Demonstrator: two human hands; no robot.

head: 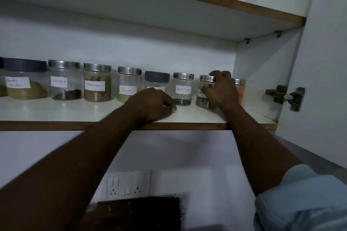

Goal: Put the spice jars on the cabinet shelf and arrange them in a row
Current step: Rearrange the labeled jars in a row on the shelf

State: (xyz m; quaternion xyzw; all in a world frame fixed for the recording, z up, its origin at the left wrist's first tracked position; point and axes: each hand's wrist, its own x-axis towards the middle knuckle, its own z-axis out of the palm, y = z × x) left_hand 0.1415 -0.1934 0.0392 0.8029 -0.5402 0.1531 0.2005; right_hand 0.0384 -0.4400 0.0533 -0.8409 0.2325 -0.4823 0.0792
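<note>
At the far left a jar (1, 80) is sliced off by the picture's edge, with only a sliver showing. The big grey-lidded jar (24, 80) next to it has a label too smeared to read. The left hand (150, 104) covers the lower body and label of the small grey-lidded jar (157, 77). Its fingers (169, 104) curl under, and I cannot tell whether they hold anything. The right hand (219, 90) grips the brown-filled jar (203, 102), masking its label, and hides most of the orange jar (241, 92) behind it. A dark object (139, 214) runs off the bottom edge, unidentifiable.
</note>
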